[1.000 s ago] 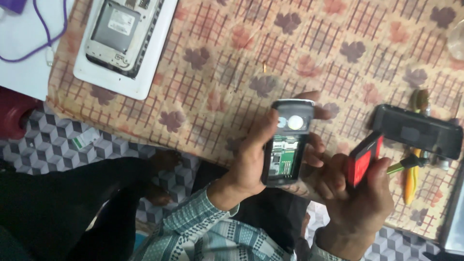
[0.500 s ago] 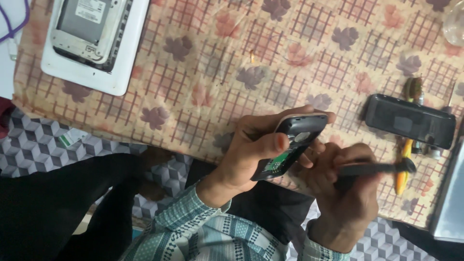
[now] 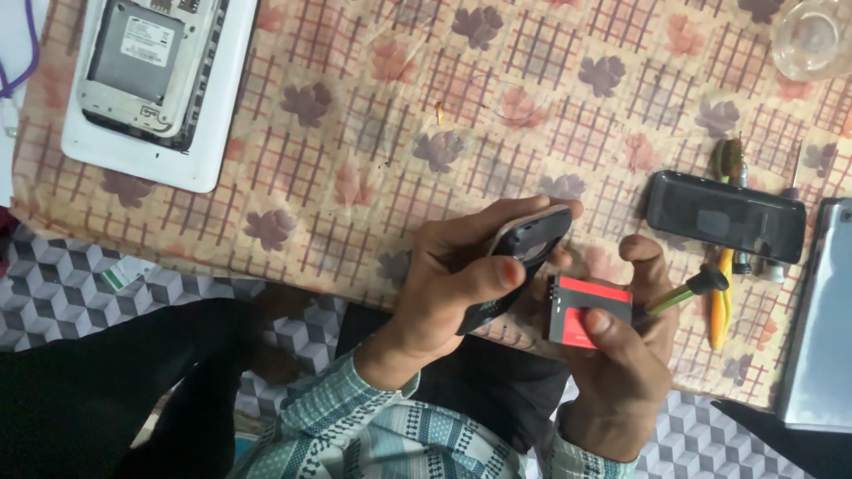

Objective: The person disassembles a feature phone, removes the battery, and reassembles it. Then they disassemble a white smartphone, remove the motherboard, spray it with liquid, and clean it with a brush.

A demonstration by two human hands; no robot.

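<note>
My left hand gripped a small dark phone, thumb across its near face, fingers wrapped behind; the phone tilted, its far end raised over the worktop's near edge. My right hand pinched a red-and-black battery between thumb and fingers, just right of the phone, close but apparently not touching it. The same hand also clamped a thin green-shafted tool with a black tip, which stuck out to the right.

Surface: worktop covered by a beige cloth printed with a brown grid and purple and orange leaf shapes. It ended just behind my hands. Below it, the floor showed a grey-and-white cube pattern.

Far left: an opened device with exposed metal back lay inside a white tray-like shell. A purple cable ran at the left edge.

Right side: a black phone cover lay flat, over a yellow-handled tool. A grey slab sat at the right border, partly cut off. A clear glass stood at the far right corner.

My sleeve was teal plaid; dark trousers were near left.
</note>
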